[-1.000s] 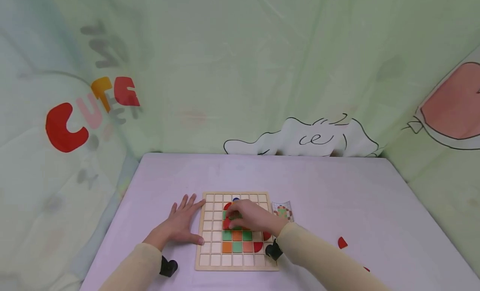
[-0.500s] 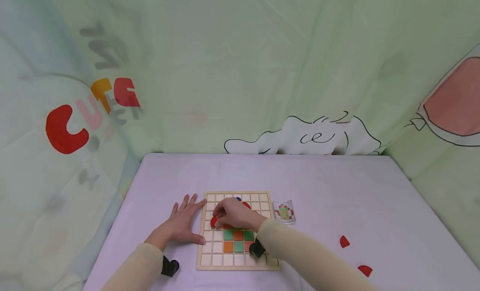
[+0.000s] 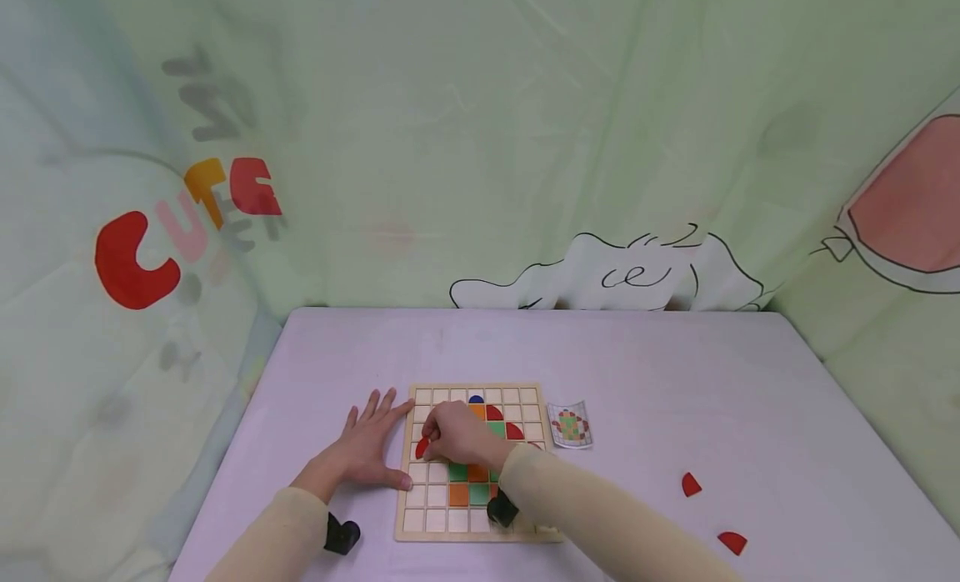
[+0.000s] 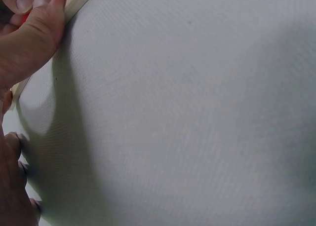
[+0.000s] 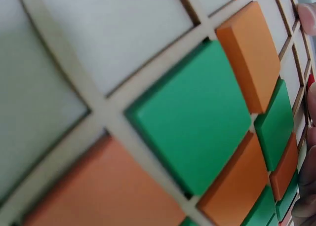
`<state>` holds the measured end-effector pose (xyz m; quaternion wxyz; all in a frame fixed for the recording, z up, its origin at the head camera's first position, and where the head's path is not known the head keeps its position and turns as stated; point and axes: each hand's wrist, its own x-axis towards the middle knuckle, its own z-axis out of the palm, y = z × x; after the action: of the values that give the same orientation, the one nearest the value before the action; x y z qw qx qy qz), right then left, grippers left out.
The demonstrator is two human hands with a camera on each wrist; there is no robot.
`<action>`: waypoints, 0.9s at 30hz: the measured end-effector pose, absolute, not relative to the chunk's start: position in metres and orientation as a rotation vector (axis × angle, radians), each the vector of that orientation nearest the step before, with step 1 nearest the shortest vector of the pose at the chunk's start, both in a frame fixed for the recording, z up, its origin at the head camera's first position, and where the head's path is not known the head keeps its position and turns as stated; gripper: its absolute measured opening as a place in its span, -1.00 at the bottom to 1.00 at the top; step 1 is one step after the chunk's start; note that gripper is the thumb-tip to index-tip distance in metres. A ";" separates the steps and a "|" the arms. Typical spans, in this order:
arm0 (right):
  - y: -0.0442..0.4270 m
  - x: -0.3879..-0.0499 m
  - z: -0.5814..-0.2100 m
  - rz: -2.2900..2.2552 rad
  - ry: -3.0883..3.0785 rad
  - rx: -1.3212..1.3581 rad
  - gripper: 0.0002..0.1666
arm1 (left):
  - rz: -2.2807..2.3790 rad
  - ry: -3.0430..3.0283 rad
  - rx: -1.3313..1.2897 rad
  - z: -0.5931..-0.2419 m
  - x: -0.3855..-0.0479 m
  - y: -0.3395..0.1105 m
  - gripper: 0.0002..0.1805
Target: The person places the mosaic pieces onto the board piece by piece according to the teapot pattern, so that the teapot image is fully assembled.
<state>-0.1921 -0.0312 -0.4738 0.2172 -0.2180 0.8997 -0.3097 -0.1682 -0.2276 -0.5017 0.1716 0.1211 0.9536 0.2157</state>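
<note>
My left hand (image 3: 371, 450) lies spread, its fingertips and thumb touching the left edge of a wooden grid board (image 3: 415, 519). Over the board's left part, my right hand (image 3: 459, 432) pinches a red quarter-circle tile (image 3: 422, 449) at a cell in the second column from the left. Its fingers hide some cells behind them. Orange tiles (image 3: 458, 494) and green tiles (image 3: 478, 494) fill cells in the middle. Several red quarter-circle tiles (image 3: 514, 432) line the right side, and a blue piece (image 3: 476, 399) sits near the top. Close up, the right wrist view shows a green tile (image 5: 195, 117) seated in its cell.
A small printed pattern card (image 3: 570, 425) lies just right of the board. Farther right on the lilac tabletop (image 3: 637, 373) are two loose red quarter-circle tiles, one higher (image 3: 691, 484) and one lower (image 3: 732, 543). A cloth curtain (image 3: 450, 148) rises behind the table.
My right hand has moved left from the middle of the board, with the red tile now at the left columns. The left hand stays at the board's edge.
</note>
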 end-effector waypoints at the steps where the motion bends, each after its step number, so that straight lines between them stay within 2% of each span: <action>1: -0.032 -0.192 -0.473 -0.861 2.493 -0.605 -0.75 | 0.611 2.708 0.344 -0.502 -0.168 -0.228 0.33; 16: -0.035 -0.188 -0.475 -0.809 2.525 -0.593 -0.74 | 0.610 2.713 0.339 -0.504 -0.168 -0.227 0.33; 27: -0.022 -0.194 -0.475 -0.779 2.451 -0.799 -0.73 | 0.587 2.711 0.338 -0.504 -0.169 -0.227 0.33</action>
<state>-0.1940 -0.0221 -0.4753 0.2222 -0.2891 0.8874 -0.2822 -0.1686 -0.2271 -0.5043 0.1725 0.1190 0.9556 0.2070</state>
